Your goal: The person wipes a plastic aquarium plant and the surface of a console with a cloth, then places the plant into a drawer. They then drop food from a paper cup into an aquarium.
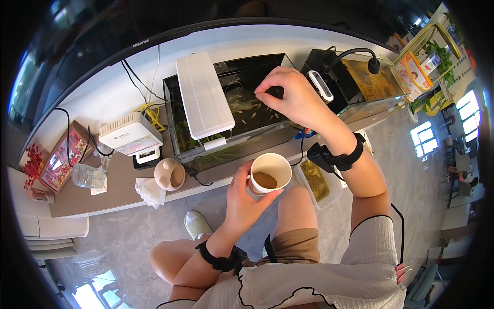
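My left hand [247,201] holds a white paper cup [283,172] upright, with brown granular stuff [264,180] at its bottom. Over an open glass fish tank [231,150], my right hand [287,94] has thumb and fingertips pinched together. Nothing shows between them; a small pinch of something could be hidden there. Several small pale fish [252,116] swim in the dark water below that hand, and green plants [181,131] grow at the tank's left. A white lamp panel [204,96] lies across the tank's left part.
A second tank [370,79] with a black gooseneck lamp [353,52] stands at right. On the cabinet's left are a white router [131,133], a beige pot [170,174], tissue [150,192] and a clear jar [88,175]. A plastic tub [334,189] sits on the floor by my knee.
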A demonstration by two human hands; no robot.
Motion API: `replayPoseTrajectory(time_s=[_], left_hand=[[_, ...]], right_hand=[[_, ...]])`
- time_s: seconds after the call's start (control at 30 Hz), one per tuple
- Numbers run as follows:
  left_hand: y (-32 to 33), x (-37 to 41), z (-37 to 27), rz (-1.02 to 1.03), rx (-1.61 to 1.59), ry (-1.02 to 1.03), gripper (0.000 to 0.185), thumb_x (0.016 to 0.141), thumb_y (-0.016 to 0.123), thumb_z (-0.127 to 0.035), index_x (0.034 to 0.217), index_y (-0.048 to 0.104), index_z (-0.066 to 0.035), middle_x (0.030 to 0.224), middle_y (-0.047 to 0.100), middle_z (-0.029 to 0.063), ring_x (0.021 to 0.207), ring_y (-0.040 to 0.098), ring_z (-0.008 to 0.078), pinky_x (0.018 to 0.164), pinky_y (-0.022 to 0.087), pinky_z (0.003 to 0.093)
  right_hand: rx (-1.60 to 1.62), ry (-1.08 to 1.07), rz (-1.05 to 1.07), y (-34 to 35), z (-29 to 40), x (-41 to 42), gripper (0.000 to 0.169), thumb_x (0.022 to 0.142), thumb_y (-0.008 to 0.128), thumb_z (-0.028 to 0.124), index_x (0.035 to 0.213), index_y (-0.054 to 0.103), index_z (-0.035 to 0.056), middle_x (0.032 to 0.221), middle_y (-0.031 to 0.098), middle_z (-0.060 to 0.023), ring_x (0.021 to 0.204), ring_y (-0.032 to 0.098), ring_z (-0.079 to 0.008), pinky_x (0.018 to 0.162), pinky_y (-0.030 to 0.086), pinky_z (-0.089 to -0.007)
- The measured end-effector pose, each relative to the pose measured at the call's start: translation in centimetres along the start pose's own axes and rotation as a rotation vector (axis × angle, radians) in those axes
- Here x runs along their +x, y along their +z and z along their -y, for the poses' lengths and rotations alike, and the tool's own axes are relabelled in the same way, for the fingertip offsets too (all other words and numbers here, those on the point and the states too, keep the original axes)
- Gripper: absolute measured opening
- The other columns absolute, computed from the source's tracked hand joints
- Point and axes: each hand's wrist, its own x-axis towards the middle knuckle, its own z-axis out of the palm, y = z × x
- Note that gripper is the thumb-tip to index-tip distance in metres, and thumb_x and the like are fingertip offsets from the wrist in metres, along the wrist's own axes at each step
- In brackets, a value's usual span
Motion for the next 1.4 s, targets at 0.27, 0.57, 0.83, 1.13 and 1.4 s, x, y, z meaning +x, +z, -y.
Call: replayPoseTrajectory(time_s=[0.27, 0.57, 0.83, 1.13, 1.4], left_hand=[[0.0, 0.0, -0.1, 0.005, -0.014, -0.002, 0.074, 0.075, 0.090, -0.007, 0.136, 0.049, 0.001, 0.125, 0.062, 0.0102, 0.115, 0.064, 0.0174, 0.098, 0.054, 0.0325], [0.1, 0.0, 0.2, 0.002, -0.001, 0.009, 0.074, 0.075, 0.089, -0.006, 0.137, 0.049, 0.001, 0.126, 0.062, 0.0105, 0.115, 0.064, 0.0174, 0.098, 0.054, 0.0324], [-0.1, 0.0, 0.2, -0.007, 0.005, 0.004, 0.073, 0.075, 0.089, -0.007, 0.136, 0.050, 0.000, 0.125, 0.063, 0.0101, 0.114, 0.064, 0.0175, 0.097, 0.054, 0.0324], [-0.1, -0.2, 0.4, -0.002, 0.015, 0.002, 0.073, 0.075, 0.090, -0.008, 0.135, 0.050, 0.000, 0.124, 0.064, 0.0104, 0.114, 0.065, 0.0181, 0.096, 0.054, 0.0327], [-0.2, -0.3, 0.3, -0.018, 0.039, 0.007, 0.072, 0.074, 0.090, -0.008, 0.134, 0.051, -0.001, 0.123, 0.064, 0.0102, 0.113, 0.066, 0.0185, 0.095, 0.054, 0.0323]], right_hand=[[-0.180, 0.063, 0.130, -0.2, 0.6, -0.4, 0.012, 0.076, 0.074, 0.009, 0.088, 0.073, 0.0109, 0.109, 0.060, -0.0091, 0.108, 0.049, -0.0313, 0.097, 0.042, -0.0411], [-0.131, -0.001, 0.111, -0.6, 0.1, 0.8, 0.009, 0.080, 0.076, 0.010, 0.089, 0.073, 0.0077, 0.085, 0.064, -0.0070, 0.091, 0.058, -0.0268, 0.089, 0.047, -0.0384], [0.273, 0.236, 0.257, -1.1, -0.1, 1.4, 0.008, 0.088, 0.073, 0.007, 0.090, 0.072, -0.0006, 0.084, 0.070, -0.0058, 0.078, 0.065, -0.0130, 0.076, 0.053, -0.0280], [0.105, 0.115, 0.199, -1.3, 0.1, 1.3, 0.009, 0.086, 0.073, 0.011, 0.087, 0.073, 0.0025, 0.078, 0.069, -0.0087, 0.073, 0.063, -0.0231, 0.072, 0.051, -0.0344], [-0.109, -0.143, 0.099, -0.1, -0.4, 1.0, 0.006, 0.089, 0.068, 0.006, 0.091, 0.073, 0.0040, 0.083, 0.070, -0.0095, 0.084, 0.061, -0.0288, 0.080, 0.049, -0.0369]])
